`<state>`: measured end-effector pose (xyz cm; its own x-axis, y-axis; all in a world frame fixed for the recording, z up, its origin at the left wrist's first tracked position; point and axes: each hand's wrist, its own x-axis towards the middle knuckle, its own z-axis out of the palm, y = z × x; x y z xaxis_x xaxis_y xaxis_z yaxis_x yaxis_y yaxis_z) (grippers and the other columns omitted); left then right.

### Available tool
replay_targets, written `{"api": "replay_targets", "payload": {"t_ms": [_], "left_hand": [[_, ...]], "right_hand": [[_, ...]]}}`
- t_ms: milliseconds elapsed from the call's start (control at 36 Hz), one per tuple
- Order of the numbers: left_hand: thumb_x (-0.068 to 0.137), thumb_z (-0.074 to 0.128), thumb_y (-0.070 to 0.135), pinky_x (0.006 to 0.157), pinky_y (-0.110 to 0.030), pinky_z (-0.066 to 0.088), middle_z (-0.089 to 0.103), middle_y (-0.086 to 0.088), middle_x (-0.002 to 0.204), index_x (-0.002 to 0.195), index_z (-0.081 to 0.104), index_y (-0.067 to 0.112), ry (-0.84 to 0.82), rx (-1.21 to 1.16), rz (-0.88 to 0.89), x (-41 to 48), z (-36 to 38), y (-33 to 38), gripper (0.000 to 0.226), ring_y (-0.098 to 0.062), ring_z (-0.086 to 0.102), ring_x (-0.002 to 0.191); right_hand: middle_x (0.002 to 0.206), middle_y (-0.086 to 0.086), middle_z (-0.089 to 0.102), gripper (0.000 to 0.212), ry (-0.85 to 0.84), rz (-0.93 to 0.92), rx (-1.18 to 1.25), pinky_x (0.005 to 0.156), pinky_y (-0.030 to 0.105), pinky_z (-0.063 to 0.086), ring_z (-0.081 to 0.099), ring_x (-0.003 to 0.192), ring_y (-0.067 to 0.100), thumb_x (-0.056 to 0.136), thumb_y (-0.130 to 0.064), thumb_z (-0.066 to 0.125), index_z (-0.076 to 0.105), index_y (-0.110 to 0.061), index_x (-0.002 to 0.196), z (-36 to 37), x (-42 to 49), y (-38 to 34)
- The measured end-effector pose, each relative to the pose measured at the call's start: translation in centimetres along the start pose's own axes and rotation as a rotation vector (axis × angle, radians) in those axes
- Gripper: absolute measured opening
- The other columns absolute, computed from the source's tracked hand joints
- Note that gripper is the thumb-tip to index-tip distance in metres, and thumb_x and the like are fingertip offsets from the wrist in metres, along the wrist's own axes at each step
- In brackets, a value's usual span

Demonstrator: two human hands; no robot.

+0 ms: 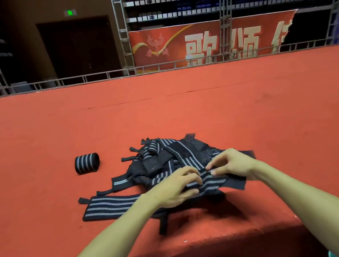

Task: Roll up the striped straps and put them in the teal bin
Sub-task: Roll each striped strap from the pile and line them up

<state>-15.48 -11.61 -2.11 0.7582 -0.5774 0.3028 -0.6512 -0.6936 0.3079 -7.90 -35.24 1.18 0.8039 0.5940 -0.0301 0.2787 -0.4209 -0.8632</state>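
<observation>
A pile of black straps with grey stripes (167, 156) lies on the red carpeted platform (183, 109). One rolled strap (86, 163) sits apart to the left of the pile. A flat strap (108, 207) stretches out at the pile's near left. My left hand (176, 188) and my right hand (233, 165) both pinch the same striped strap (211, 183) at the near edge of the pile, with fingers curled on it. A sliver of teal (332, 254) shows at the bottom right corner; I cannot tell whether it is the bin.
The platform's near edge (200, 244) drops off just below my forearms. A metal rail (157, 68) runs along the far edge, with truss posts, a red banner (207, 42) and a dark doorway behind it.
</observation>
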Motion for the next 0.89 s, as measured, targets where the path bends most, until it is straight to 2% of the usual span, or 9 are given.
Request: {"api": "replay_targets", "payload": {"t_ms": [167, 278, 361, 444, 528, 583, 694, 778, 889], "left_hand": [[0.098, 0.058, 0.033, 0.086, -0.025, 0.043, 0.046, -0.001, 0.120, 0.101, 0.047, 0.017, 0.081, -0.073, -0.017, 0.1, 0.2, 2.0, 0.019, -0.019, 0.050, 0.096], [0.094, 0.058, 0.005, 0.087, -0.009, 0.038, 0.051, -0.008, 0.119, 0.093, 0.039, 0.022, 0.247, -0.109, -0.026, -0.3, -0.2, 2.6, 0.026, -0.012, 0.050, 0.100], [0.077, 0.047, -0.016, 0.088, -0.015, 0.040, 0.058, -0.002, 0.110, 0.094, 0.043, 0.024, 0.392, -0.110, -0.064, -0.5, -0.8, 2.4, 0.044, -0.008, 0.051, 0.097], [0.078, 0.045, -0.016, 0.088, -0.015, 0.041, 0.061, 0.007, 0.106, 0.092, 0.046, 0.026, 0.473, -0.126, -0.105, -0.5, -1.8, 2.0, 0.045, -0.002, 0.054, 0.097], [0.083, 0.048, -0.012, 0.092, -0.009, 0.039, 0.062, 0.016, 0.108, 0.110, 0.063, 0.019, 0.536, -0.136, -0.158, -0.5, -2.9, 1.7, 0.044, 0.011, 0.055, 0.102], [0.085, 0.050, -0.013, 0.097, -0.008, 0.038, 0.063, 0.016, 0.116, 0.121, 0.066, 0.012, 0.577, -0.167, -0.214, -0.4, -3.6, 1.6, 0.047, 0.015, 0.055, 0.110], [0.091, 0.050, -0.012, 0.099, -0.008, 0.038, 0.060, 0.027, 0.120, 0.124, 0.065, 0.025, 0.637, -0.254, -0.304, -0.2, -5.0, 1.9, 0.052, 0.016, 0.054, 0.115], [0.092, 0.051, -0.012, 0.101, -0.015, 0.043, 0.064, 0.023, 0.119, 0.116, 0.064, 0.036, 0.675, -0.314, -0.300, -0.1, -6.0, 2.1, 0.056, 0.006, 0.058, 0.116], [0.088, 0.051, -0.017, 0.093, -0.015, 0.046, 0.069, 0.022, 0.106, 0.105, 0.065, 0.036, 0.705, -0.363, -0.257, 0.0, -7.8, 2.6, 0.057, -0.002, 0.063, 0.107]], "right_hand": [[0.080, 0.014, 0.074, 0.009, 0.112, 0.162, 0.310, 0.071, 0.034, 0.053, 0.067, 0.067, 0.019, 0.084, 0.002, 0.072, 0.077, -0.005, 0.084, 1.3, 0.3, -1.8], [0.086, 0.020, 0.069, 0.014, 0.195, 0.238, 0.677, 0.058, 0.024, 0.058, 0.071, 0.066, 0.018, 0.082, 0.011, 0.069, 0.069, 0.016, 0.095, 2.3, 0.7, -3.4], [0.079, 0.021, 0.067, 0.008, 0.204, 0.278, 0.918, 0.058, 0.027, 0.061, 0.071, 0.060, 0.024, 0.088, 0.011, 0.060, 0.067, 0.012, 0.083, 2.9, 1.1, -4.0], [0.078, 0.023, 0.069, 0.030, 0.192, 0.279, 1.107, 0.065, 0.028, 0.060, 0.072, 0.060, 0.029, 0.095, 0.010, 0.046, 0.068, 0.009, 0.075, 3.2, 1.6, -4.3], [0.094, 0.022, 0.067, 0.020, 0.214, 0.224, 1.046, 0.062, 0.029, 0.062, 0.071, 0.068, 0.028, 0.098, 0.003, 0.045, 0.065, 0.009, 0.100, 3.9, 1.7, -5.5], [0.089, 0.019, 0.065, 0.019, 0.234, 0.184, 0.939, 0.056, 0.026, 0.058, 0.068, 0.067, 0.026, 0.100, -0.003, 0.050, 0.064, 0.006, 0.109, 4.2, 1.4, -6.3], [0.083, 0.005, 0.061, 0.019, 0.385, -0.012, 0.514, 0.051, 0.024, 0.050, 0.055, 0.062, 0.013, 0.097, -0.009, 0.060, 0.068, -0.008, 0.115, 4.6, 1.0, -6.8], [0.089, 0.000, 0.060, 0.023, 0.522, -0.262, 0.246, 0.065, 0.028, 0.054, 0.058, 0.076, 0.010, 0.091, -0.008, 0.069, 0.064, -0.024, 0.108, 4.6, 0.8, -7.3], [0.103, -0.007, 0.066, 0.036, 0.432, -0.543, 0.070, 0.090, 0.026, 0.049, 0.063, 0.098, 0.008, 0.082, -0.004, 0.076, 0.063, -0.034, 0.098, 4.4, 0.9, -8.2]]}}
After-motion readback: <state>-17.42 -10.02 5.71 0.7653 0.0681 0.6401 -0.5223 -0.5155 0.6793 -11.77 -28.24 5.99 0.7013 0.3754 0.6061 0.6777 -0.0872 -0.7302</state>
